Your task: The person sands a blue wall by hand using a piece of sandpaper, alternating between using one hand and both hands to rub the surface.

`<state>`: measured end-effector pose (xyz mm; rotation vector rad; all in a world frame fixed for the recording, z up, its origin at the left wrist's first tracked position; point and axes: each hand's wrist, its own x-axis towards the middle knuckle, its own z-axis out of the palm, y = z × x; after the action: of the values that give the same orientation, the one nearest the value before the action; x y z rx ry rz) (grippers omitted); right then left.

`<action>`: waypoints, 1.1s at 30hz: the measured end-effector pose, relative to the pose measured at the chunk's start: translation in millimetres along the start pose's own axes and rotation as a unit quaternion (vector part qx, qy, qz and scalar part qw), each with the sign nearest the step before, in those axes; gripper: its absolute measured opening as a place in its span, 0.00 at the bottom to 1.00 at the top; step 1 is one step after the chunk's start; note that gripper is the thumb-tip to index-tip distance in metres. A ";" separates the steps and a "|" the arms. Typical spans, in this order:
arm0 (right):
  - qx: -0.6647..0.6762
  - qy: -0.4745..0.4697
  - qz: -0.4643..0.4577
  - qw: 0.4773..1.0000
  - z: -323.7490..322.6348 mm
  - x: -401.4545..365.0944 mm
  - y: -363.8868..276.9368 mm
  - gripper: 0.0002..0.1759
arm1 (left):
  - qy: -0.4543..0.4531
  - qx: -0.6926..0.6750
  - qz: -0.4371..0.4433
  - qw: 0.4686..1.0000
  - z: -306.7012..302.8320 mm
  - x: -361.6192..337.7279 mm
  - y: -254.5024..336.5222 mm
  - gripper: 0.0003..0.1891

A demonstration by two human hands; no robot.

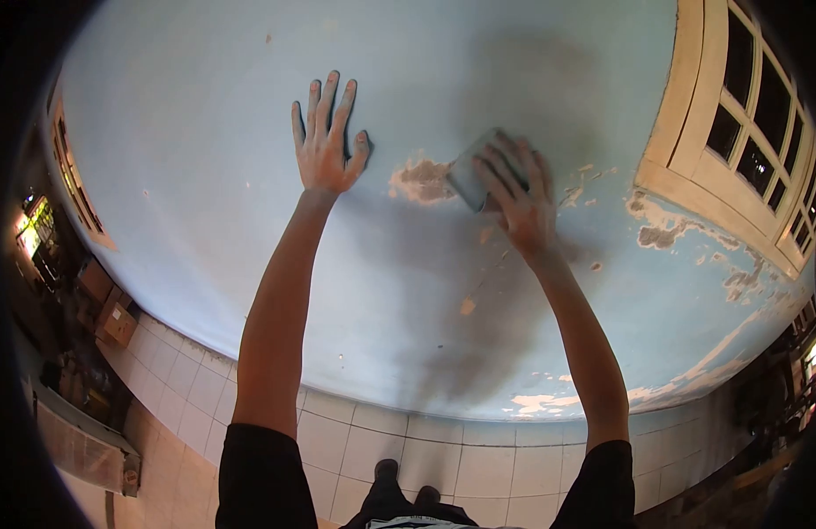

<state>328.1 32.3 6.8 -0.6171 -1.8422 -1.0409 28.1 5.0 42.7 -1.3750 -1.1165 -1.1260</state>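
Note:
My left hand [326, 145] lies flat against the light blue wall [205, 203], its fingers spread and its fingertips dusty. To its right, my right hand [520, 189] presses a thin greyish sheet or pad [469, 181] to the wall. The hand and the sheet are blurred, and the sheet's exact kind cannot be made out. Just left of the sheet is a bare patch [421, 181] where the paint has come off. Smaller chipped spots [571, 189] show to the right of my right hand.
A cream window frame [690, 132] with dark panes is at the upper right, above more peeling paint [663, 231]. White tiles [434, 458] run below the wall near my feet. Cardboard boxes [117, 324] and a grey case-like object [81, 441] stand at the left.

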 end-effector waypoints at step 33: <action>-0.019 -0.037 -0.024 0.999 -16.3 -8.8 3.9 0.20 | -0.009 -0.007 0.007 1.000 -0.1 -1.5 1.3 0.43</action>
<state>342.8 20.4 4.4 -0.6444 -1.9137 -1.0986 29.2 4.7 41.1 -1.4049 -1.1113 -1.1148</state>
